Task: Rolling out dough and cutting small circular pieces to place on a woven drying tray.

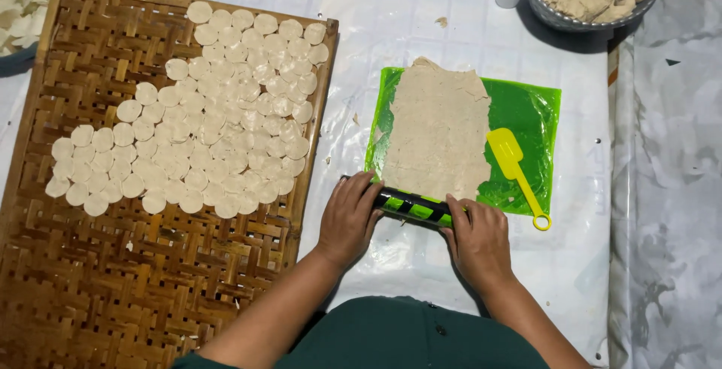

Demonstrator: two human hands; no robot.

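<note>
**Both hands on the roller at the near edge of the dough**

The left hand and right hand rest palm-down on a black-and-green roller, one at each end — fingers curled loosely over it, pressing rather than gripping tight. The roller lies crosswise at the near end of a flattened sheet of pale dough, touching its edge. The dough lies on a green plastic sheet, which sits on a white-covered floor.

A yellow spatula lies on the green sheet just right of the dough, its ring handle pointing toward the right hand.

To the left, a woven bamboo tray carries many small round dough discs, packed edge to edge across its upper part. A bowl with lumps of dough stands at the far right — well apart from the hands.
</note>
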